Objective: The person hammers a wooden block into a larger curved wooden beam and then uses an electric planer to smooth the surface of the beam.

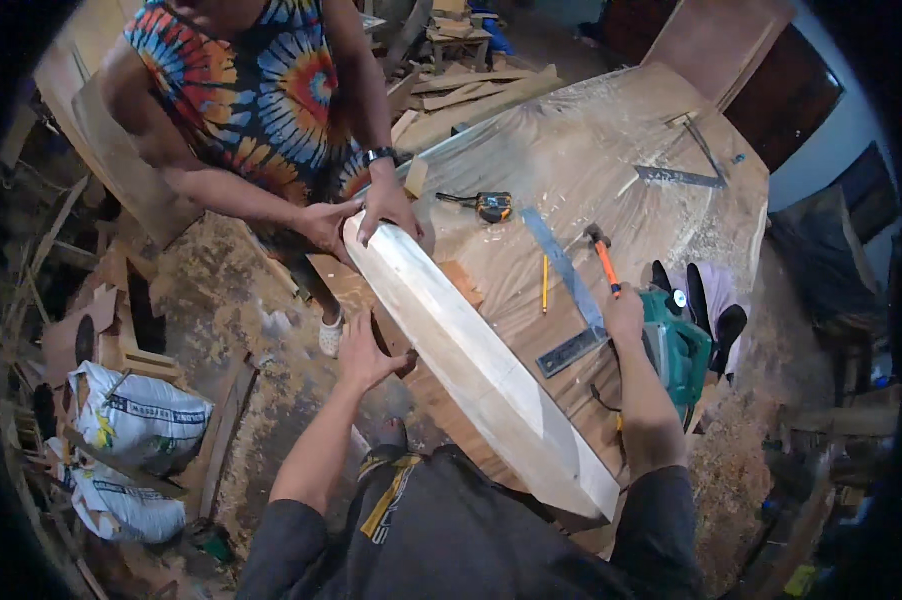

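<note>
A long pale wooden beam (471, 355) with planed faces lies slantwise across the table, its near end close to my body. My right hand (625, 318) grips the lower end of a hammer (606, 262) with an orange handle, its head pointing away from me over the table. Left of the beam, my left hand (369, 355) has its fingers spread and the thumb towards the beam's side; whether it touches is hard to tell. Another person's two hands (366, 220) hold the beam's far end.
On the wooden table (561, 130) are a tape measure (493, 207), a yellow pencil (545, 285), a metal square (563, 262), another square (681, 176) and a green power planer (676, 350). White sacks (146, 420) and scrap wood stand at the left. Shavings cover the floor.
</note>
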Available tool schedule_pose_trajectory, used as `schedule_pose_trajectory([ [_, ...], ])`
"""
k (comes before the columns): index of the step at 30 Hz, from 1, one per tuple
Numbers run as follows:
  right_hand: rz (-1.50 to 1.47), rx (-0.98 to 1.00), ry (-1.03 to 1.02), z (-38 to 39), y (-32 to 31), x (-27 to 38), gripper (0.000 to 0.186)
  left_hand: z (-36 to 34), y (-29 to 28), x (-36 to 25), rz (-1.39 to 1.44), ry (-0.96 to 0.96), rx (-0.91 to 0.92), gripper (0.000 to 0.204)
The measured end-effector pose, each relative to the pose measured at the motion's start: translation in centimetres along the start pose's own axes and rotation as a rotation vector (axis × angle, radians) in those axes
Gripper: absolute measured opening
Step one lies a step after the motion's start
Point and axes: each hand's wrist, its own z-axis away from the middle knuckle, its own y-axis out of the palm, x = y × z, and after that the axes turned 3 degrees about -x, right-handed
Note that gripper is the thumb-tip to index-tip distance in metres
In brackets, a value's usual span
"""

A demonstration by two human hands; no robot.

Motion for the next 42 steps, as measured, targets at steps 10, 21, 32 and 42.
schedule_pose_trajectory([
  [10, 0.142, 0.052, -0.138, -3.4, 3.8, -2.6, 0.033, -0.5, -0.6, -1.5, -0.033, -0.037, 0.049, 0.114],
  [21, -0.146, -0.084, -0.526, -0.9, 4.6, -0.5, 0.053, -0.2, -0.5, -1.9, -0.027, -0.062, -0.001, 0.111],
  [32, -0.536, 0.891, -0.419, 18.8, -1.2, 4.3, 0.117, 0.3, -0.1, 1.0, 0.148, 0.019, -0.044, 0.114],
  [42, -0.379, 0.952, -0.307, 19.8, -3.4, 7.1, 0.114, 0.6, 1.7, 3.3, 0.234, -0.046, 0.104, 0.123],
])
